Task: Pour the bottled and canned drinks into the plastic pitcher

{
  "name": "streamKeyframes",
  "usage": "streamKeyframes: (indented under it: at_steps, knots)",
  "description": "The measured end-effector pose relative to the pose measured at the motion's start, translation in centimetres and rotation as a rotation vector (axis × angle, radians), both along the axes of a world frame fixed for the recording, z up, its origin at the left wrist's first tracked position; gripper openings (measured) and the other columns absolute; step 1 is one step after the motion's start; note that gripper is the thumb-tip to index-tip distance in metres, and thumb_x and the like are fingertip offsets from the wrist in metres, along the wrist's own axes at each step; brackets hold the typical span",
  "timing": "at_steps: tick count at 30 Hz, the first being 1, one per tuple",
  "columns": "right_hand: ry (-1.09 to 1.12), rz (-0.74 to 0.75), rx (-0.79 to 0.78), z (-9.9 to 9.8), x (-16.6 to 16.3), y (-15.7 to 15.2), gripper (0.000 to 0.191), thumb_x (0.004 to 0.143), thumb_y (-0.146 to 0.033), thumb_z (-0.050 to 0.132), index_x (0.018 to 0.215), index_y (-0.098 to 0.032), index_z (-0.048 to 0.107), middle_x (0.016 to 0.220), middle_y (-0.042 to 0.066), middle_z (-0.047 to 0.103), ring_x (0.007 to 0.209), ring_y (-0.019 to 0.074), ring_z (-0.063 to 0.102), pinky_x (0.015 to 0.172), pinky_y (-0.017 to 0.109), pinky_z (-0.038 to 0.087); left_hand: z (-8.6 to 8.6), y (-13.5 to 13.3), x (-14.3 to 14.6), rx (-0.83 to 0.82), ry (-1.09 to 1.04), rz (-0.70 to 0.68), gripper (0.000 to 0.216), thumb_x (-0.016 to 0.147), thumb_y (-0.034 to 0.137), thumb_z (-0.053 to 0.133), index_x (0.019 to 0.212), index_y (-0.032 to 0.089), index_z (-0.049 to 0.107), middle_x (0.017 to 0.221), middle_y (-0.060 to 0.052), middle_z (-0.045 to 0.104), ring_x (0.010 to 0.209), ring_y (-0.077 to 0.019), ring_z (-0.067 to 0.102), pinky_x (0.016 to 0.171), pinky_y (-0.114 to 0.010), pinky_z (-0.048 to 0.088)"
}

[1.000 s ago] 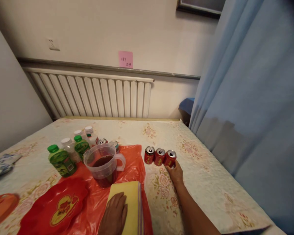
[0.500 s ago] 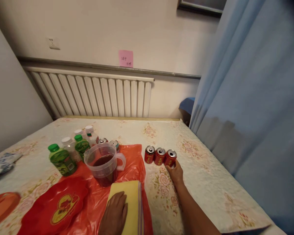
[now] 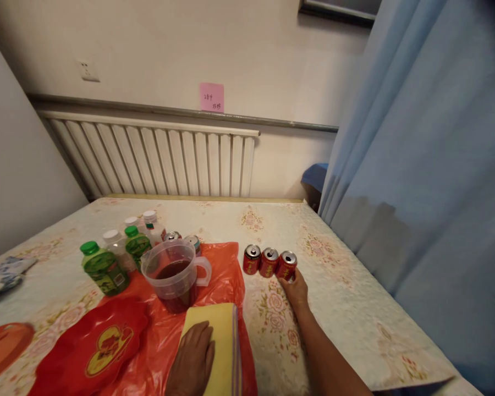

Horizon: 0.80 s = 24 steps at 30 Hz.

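Note:
Three red drink cans stand in a row on the flowered tablecloth; the rightmost red can (image 3: 287,265) has my right hand (image 3: 296,290) against its near side, fingers curled round its base. The other two red cans (image 3: 260,260) stand touching it on the left. My left hand (image 3: 194,356) lies flat, fingers together, on a folded yellow cloth (image 3: 216,340) at the front edge. A clear plastic jug (image 3: 175,274) holding dark liquid stands on a red plastic bag (image 3: 220,269) behind the cloth.
Green-capped bottles (image 3: 103,268), white-capped bottles (image 3: 149,224) and two more cans (image 3: 182,239) cluster left of the jug. A red plate (image 3: 94,346) and an orange dish (image 3: 2,344) lie at the front left. A radiator (image 3: 157,159) lines the wall; a blue curtain (image 3: 429,181) hangs on the right.

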State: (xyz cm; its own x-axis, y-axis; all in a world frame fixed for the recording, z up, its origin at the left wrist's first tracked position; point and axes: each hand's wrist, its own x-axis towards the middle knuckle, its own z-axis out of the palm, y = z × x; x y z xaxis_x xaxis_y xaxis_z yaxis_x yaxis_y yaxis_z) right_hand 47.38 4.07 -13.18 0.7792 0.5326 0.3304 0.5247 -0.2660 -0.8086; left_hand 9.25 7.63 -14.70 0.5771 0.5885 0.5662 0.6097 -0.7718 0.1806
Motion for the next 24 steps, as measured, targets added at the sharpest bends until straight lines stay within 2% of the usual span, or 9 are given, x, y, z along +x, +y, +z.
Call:
streamKeyframes:
  at_steps: [13,24]
  knots:
    - [0.001,0.005,0.007,-0.63,0.31,0.14,0.056,0.065,-0.043,0.068,0.114,-0.018,0.063,0.100,0.007,0.072,0.088,0.0255,0.065,0.076,0.033,0.049,0.15,-0.06,0.07,0.024,0.005,-0.001,0.026,0.095,0.032,0.048,0.114,0.021,0.063,0.118,-0.009,0.070,0.110,-0.0253,0.065,0.096,-0.044,0.055]
    - [-0.010,-0.003,-0.004,-0.28,0.15,0.09,0.053,0.066,-0.044,0.068,0.112,-0.019,0.063,0.098,0.007,0.072,0.086,0.0249,0.065,0.075,0.032,0.049,-0.06,-0.02,0.04,-0.003,0.025,0.001,0.026,0.095,0.032,0.048,0.115,0.021,0.062,0.119,-0.010,0.069,0.111,-0.0266,0.064,0.096,-0.047,0.055]
